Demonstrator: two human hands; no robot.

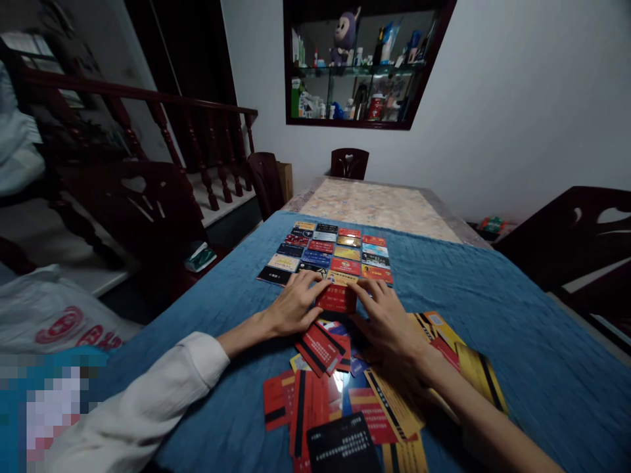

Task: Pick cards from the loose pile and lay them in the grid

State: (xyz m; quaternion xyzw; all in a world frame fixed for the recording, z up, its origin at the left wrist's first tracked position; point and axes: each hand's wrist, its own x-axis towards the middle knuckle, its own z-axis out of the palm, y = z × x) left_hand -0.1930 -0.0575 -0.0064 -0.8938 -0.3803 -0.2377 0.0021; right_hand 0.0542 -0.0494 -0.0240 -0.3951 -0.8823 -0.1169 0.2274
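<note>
A red card (336, 299) is held between my two hands, just in front of the rows of laid-out cards (319, 257). My left hand (294, 306) grips its left edge with thumb and fingers. On the opposite edge, my right hand (384, 316) has its fingers against the card; its thumb is partly hidden. Below my hands lies a loose, overlapping pile of red, yellow and black cards, including a red card with a black stripe (309, 410) and a black card (342, 445). Several yellow cards (478, 374) lie beyond my right forearm.
A blue cloth (444, 282) covers the near part of the table, with the patterned tabletop (365, 200) bare at the far end. Dark wooden chairs (148, 223) stand around it. At the left is a white plastic bag (59, 315). A shelf niche (352, 69) is in the wall.
</note>
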